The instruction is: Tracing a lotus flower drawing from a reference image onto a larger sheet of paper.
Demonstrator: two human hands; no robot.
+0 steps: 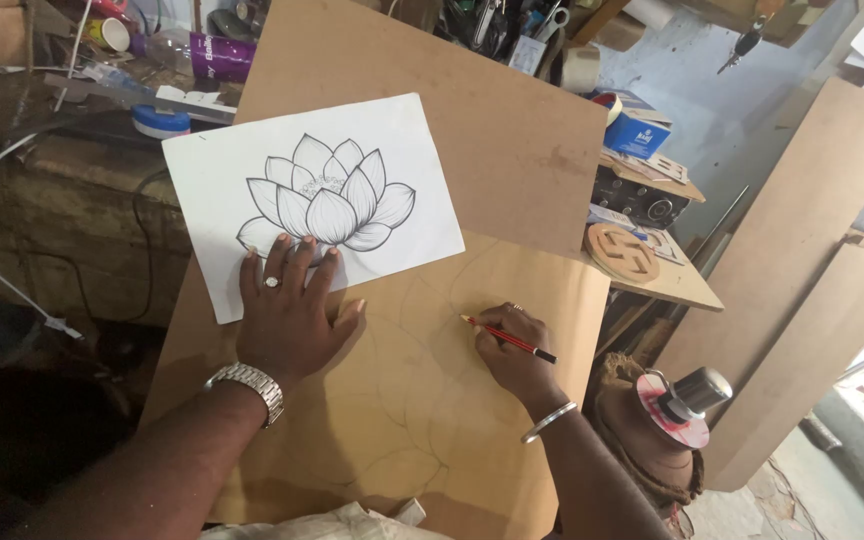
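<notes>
A: How is the line best drawn?
B: The red pencil (508, 338), pinched in the right hand (512, 350), is kept light on the brown board (422, 390), where faint curves are seen. The paper (312, 200) is pinned flat under the spread left hand (292, 315).
A: And the drawing?
B: A shaded lotus is shown, at the board's upper left
</notes>
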